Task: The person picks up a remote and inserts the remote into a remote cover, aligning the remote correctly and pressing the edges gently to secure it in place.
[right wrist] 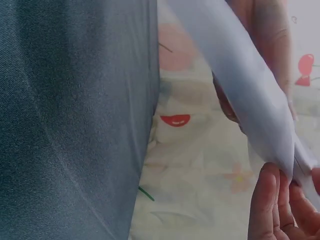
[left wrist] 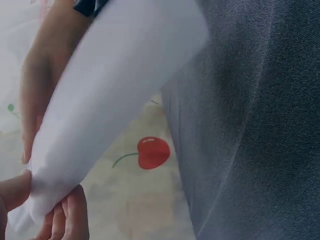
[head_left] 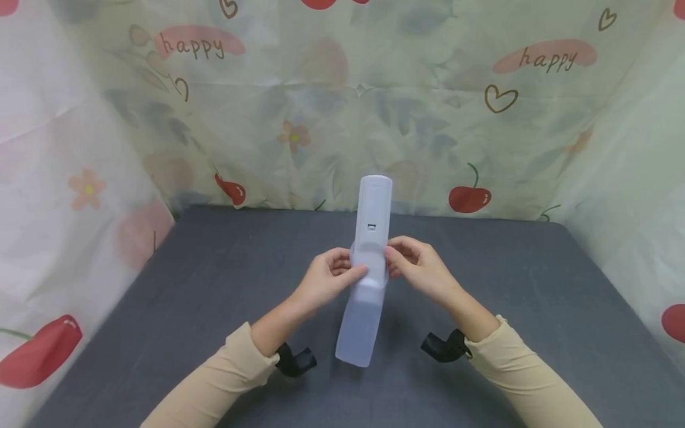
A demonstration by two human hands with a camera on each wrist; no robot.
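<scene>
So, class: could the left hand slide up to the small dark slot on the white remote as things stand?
Probably yes. The left hand grips the white remote just below the small dark slot, and nothing covers the stretch between them. The right hand holds the opposite edge, clear of that path.

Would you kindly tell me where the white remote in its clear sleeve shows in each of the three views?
Head: remote stands at centre, held between left hand and right hand above the grey table.
Left wrist: remote runs as a blurred white band from top centre to lower left.
Right wrist: remote slants from top centre to lower right.
Shared landmark: the cherry-print cloth behind the table, seen in all three.
</scene>
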